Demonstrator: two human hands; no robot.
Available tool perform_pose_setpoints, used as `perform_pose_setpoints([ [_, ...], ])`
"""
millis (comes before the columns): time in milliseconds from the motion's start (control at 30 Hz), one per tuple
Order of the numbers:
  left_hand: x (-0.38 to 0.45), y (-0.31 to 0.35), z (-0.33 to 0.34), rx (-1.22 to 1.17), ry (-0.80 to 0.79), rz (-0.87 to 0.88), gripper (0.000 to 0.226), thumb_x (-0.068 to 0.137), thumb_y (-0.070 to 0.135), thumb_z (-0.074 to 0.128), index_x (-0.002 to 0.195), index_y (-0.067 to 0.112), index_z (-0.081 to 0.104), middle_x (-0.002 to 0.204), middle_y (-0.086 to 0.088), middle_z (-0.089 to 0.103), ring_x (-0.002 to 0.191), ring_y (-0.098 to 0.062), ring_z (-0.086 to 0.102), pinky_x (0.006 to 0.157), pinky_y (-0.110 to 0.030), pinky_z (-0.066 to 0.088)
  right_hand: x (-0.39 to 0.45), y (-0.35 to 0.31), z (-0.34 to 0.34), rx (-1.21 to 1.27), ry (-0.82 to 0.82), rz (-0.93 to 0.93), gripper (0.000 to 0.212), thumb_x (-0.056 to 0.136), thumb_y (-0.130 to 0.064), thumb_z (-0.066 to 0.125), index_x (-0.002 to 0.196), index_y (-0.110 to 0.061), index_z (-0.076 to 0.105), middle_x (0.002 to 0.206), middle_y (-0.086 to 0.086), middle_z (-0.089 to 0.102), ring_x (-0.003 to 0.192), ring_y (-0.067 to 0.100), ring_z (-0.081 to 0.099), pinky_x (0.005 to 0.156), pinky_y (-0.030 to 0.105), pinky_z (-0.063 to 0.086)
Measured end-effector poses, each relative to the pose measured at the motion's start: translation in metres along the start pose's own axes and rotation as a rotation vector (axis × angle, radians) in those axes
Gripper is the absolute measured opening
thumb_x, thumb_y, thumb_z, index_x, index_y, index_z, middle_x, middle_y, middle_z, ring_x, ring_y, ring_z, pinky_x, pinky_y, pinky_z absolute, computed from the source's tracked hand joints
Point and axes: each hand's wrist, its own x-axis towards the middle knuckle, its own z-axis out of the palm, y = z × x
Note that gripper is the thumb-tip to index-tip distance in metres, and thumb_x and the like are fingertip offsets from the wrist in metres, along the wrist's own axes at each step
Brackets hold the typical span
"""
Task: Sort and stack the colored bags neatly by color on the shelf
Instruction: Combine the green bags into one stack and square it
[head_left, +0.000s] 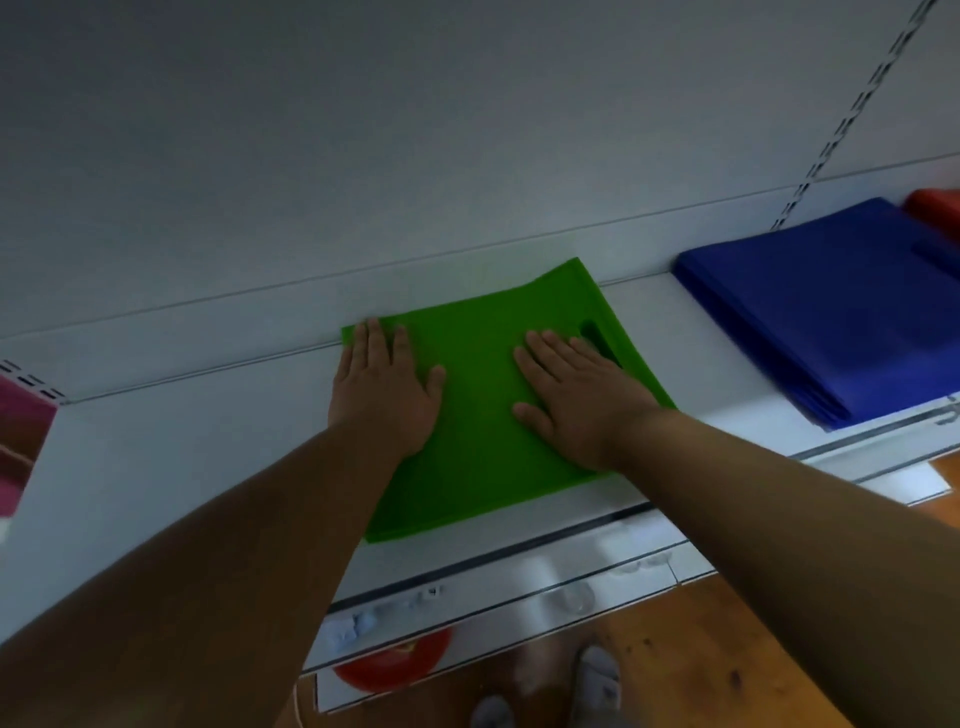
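The white shelf (218, 467) runs across the view against a pale back panel, and it carries the piles being sorted. Largest of these is the blue stack (826, 312), several folded bags deep, lying toward the right end of the shelf with its edges fairly square. Behind it, at the far right margin, a corner of a red pile (935, 208) shows; how tall it is cannot be told.

Well apart from the blue stack, near the middle of the shelf, lies the green bag (483, 415). It sits flat on the shelf with one corner riding up against the back panel and its cut-out handle slot turned to the right. It looks like a single bag or a very thin pile; the edge is too blurred to count layers.

Both hands rest on it, palms down. The left hand (384, 389) presses the far left part, fingers straight and close together, reaching to the bag's rear edge. The right hand (576, 400) presses the right part, fingers spread flat, tips just at the handle slot. Neither hand grasps anything.

The step in hand seems to be the smoothing and squaring of the green bag in its own place. The next move probably calls for lifting both palms without dragging the fabric, then fetching another bag; the raised rear corner may want nudging forward so that later bags lie level.
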Motion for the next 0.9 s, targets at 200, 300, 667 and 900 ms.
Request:
perform_pose_setpoints([
  [200,-0.039,0.024,-0.011,0.02,0.093,0.362,0.063,0.103,0.044,0.022,0.157,0.018,0.004,0.164,-0.008,-0.006,0.151,-0.023,-0.007,0.122,-0.038,-0.002,-0.001,0.003,0.004,0.003,-0.007,-0.001,0.087,0.084,-0.065,-0.01,0.156,-0.017,-0.005,0.164,0.008,-0.008,0.151,0.021,-0.008,0.123,0.039,-0.002],
  [300,-0.057,0.025,-0.002,0.03,-0.002,0.391,0.063,0.102,0.051,0.013,0.157,0.022,0.0,0.164,-0.004,-0.009,0.15,-0.02,-0.01,0.122,-0.038,-0.003,-0.001,0.004,0.002,-0.002,-0.01,-0.003,0.078,0.094,-0.063,-0.002,0.156,-0.016,-0.005,0.164,0.008,-0.008,0.151,0.021,-0.009,0.123,0.04,-0.002],
  [667,-0.068,0.017,0.009,0.087,-0.034,0.348,0.07,0.094,0.059,-0.005,0.155,0.024,-0.011,0.163,-0.003,-0.016,0.149,-0.02,-0.016,0.122,-0.042,-0.004,0.0,-0.024,-0.01,0.038,0.054,0.021,0.068,0.102,-0.051,0.015,0.156,-0.012,0.005,0.164,0.01,-0.003,0.151,0.024,-0.008,0.122,0.041,-0.005],
  [900,-0.066,0.019,0.013,0.055,-0.019,0.354,0.083,0.085,0.06,-0.014,0.156,0.018,-0.007,0.164,-0.004,-0.01,0.15,-0.02,-0.011,0.122,-0.041,-0.003,-0.007,-0.022,0.005,0.063,0.061,-0.013,0.071,0.101,-0.057,0.014,0.157,-0.015,0.002,0.164,0.011,-0.006,0.15,0.024,-0.01,0.121,0.041,-0.006],
])
